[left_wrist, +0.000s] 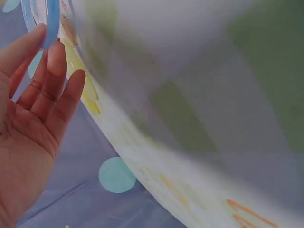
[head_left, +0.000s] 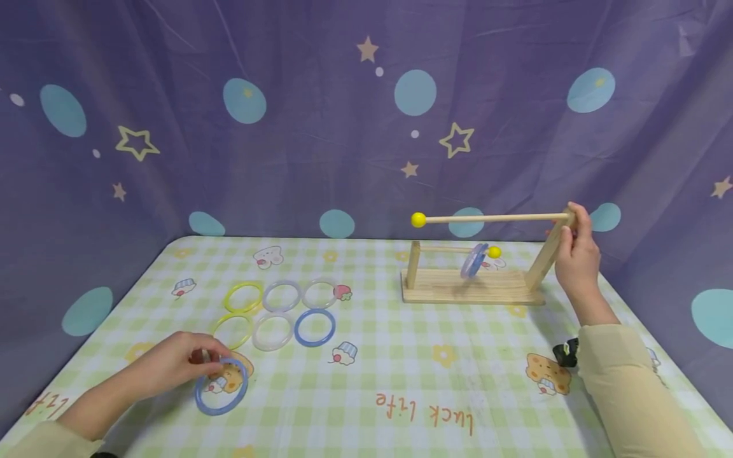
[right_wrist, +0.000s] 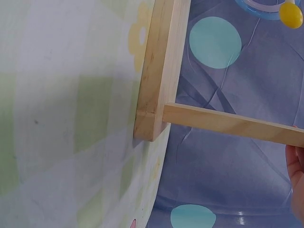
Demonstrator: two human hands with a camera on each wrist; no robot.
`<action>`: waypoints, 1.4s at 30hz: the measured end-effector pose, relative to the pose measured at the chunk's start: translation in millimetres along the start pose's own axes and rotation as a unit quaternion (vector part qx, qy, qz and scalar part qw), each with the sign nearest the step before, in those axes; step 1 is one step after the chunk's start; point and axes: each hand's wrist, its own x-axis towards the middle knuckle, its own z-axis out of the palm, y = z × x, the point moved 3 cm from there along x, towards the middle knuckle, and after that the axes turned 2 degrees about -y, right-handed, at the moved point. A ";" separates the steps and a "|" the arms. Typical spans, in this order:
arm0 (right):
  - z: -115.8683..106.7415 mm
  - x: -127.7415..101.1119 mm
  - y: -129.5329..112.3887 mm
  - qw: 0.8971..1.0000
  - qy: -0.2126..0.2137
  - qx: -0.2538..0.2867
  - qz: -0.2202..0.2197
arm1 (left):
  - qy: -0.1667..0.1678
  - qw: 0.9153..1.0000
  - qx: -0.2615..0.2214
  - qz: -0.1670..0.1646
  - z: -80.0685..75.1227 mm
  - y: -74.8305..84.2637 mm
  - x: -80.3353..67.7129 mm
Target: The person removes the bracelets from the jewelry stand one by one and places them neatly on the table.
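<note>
Between its thumb and fingers my left hand point(head_left: 172, 361) pinches a translucent blue ring point(head_left: 221, 411), tilted up over the front left of the table. The left wrist view shows the ring's edge point(left_wrist: 53, 23) at the thumb tip, the other fingers spread loosely. On the right, my right hand point(head_left: 579, 264) grips the top of the tall slanted post of a wooden ring stand point(head_left: 469, 295). From that post a long rod with a yellow ball point(head_left: 418, 220) points left. The stand's lower rod carries a purple ring point(head_left: 468, 262) and a blue ring point(head_left: 482, 262) near its yellow end ball.
Several rings lie in two rows beyond my left hand, among them a yellow ring point(head_left: 226, 299), a clear ring point(head_left: 256, 341) and a blue ring point(head_left: 315, 344). A checked cloth point(head_left: 395, 362) covers the table. A patterned purple curtain point(head_left: 321, 159) hangs behind it.
</note>
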 end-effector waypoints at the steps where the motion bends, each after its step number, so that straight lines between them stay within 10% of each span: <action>1: -0.2 -0.1 0.2 1.000 0.000 0.000 0.001 | -0.002 1.000 -0.004 -0.003 0.4 -1.5 0.1; 42: 1.0 0.4 3.1 1.000 0.003 0.007 -0.007 | 0.073 0.994 0.056 -0.051 -7.6 -13.7 8.3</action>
